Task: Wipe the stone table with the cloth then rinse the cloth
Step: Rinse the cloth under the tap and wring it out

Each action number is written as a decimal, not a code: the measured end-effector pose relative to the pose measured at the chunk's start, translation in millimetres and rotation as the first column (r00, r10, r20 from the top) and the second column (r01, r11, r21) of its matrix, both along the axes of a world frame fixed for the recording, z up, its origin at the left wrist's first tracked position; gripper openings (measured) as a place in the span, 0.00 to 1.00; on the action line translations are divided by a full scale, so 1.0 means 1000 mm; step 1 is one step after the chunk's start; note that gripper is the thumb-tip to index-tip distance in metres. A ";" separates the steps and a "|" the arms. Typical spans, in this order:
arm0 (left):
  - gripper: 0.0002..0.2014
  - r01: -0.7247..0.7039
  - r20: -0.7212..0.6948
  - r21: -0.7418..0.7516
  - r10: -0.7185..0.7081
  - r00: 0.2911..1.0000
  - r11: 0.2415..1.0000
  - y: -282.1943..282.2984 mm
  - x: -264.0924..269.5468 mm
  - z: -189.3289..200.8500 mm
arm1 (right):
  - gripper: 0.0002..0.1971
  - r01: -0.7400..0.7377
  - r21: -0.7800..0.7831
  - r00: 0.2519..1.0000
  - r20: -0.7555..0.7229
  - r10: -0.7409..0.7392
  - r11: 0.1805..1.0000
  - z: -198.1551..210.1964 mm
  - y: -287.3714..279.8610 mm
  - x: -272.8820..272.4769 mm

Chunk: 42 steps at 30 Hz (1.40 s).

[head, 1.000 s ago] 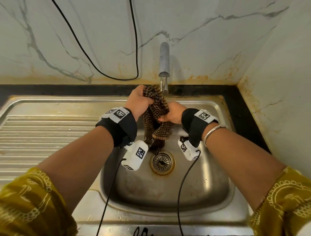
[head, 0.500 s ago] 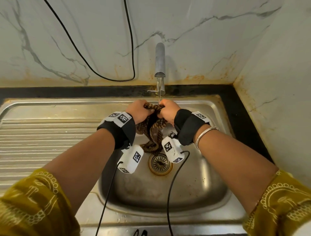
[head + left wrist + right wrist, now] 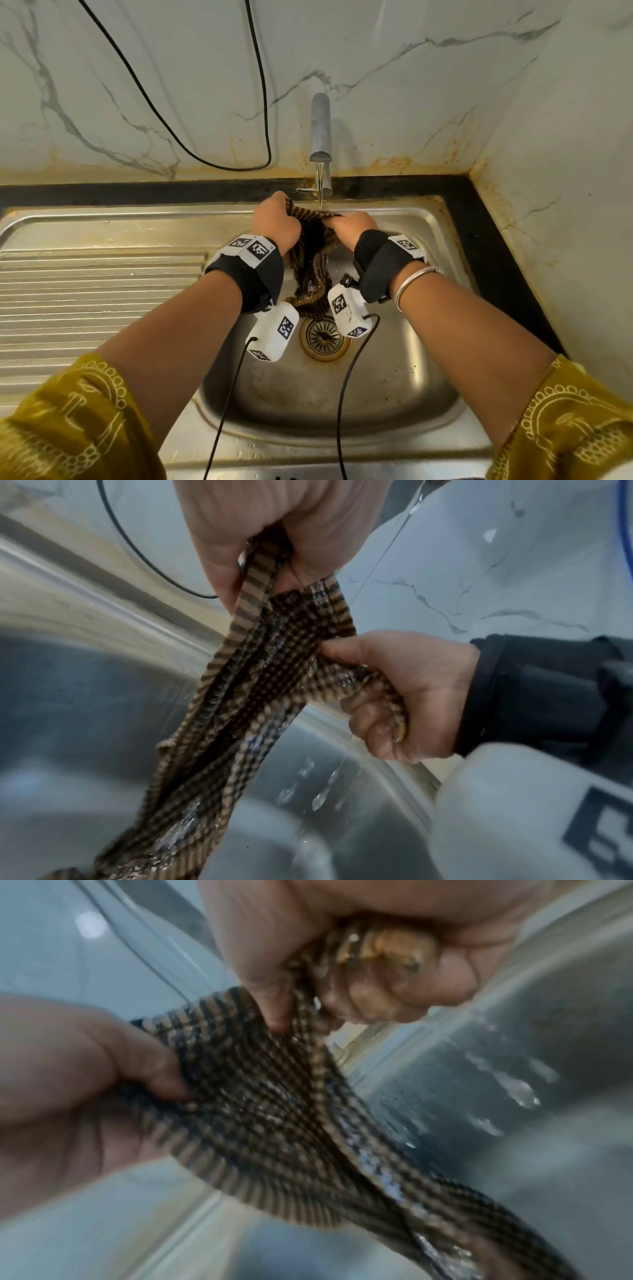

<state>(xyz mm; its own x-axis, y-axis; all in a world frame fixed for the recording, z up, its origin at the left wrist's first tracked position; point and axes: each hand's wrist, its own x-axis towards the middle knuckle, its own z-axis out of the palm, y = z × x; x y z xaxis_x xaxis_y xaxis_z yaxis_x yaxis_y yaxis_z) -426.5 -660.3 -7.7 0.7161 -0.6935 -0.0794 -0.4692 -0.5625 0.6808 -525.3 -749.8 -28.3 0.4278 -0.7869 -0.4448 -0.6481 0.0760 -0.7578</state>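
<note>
We see a big shiny steel sink [image 3: 404, 404] set in the dark counter [image 3: 493, 246]. It has a ridged side for draining [image 3: 96, 291]. Inside the bowl sits a round metal drain [image 3: 323, 337], and drops of water splash on the wall of the bowl. The brown and black checked cloth [image 3: 311, 274] hangs wet over the bowl, right above the drain. Our left hand [image 3: 277, 222] has a tight grip on one top edge, fingers curled round it. Our right hand [image 3: 349, 224] has the same closed grip on the other edge. A thin stream of water [image 3: 320, 186] falls from the grey metal tap [image 3: 321, 126] onto the cloth between our hands.
</note>
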 end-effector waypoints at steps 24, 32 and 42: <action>0.22 -0.310 -0.835 -0.211 -0.007 0.550 0.927 -0.021 -0.033 0.004 | 0.14 -0.082 0.176 0.881 0.474 -0.011 0.981 0.015 0.019 0.017; 0.32 -0.377 -0.893 -0.199 -0.009 0.449 0.905 -0.021 -0.022 -0.009 | 0.14 -0.303 -0.393 0.941 0.022 0.338 0.868 0.006 0.016 0.016; 0.10 0.165 -0.494 -0.281 -0.289 0.820 0.946 -0.002 -0.007 -0.009 | 0.18 -0.106 0.178 0.896 0.444 0.017 0.978 0.014 -0.003 0.006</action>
<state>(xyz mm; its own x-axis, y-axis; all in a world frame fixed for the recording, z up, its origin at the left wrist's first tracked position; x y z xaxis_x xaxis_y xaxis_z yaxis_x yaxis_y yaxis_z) -433.6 -662.4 -16.6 0.4294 -0.8748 -0.2244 -0.1038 -0.2946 0.9500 -519.5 -752.8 -14.3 0.6586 -0.6707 -0.3411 -0.2622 0.2203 -0.9395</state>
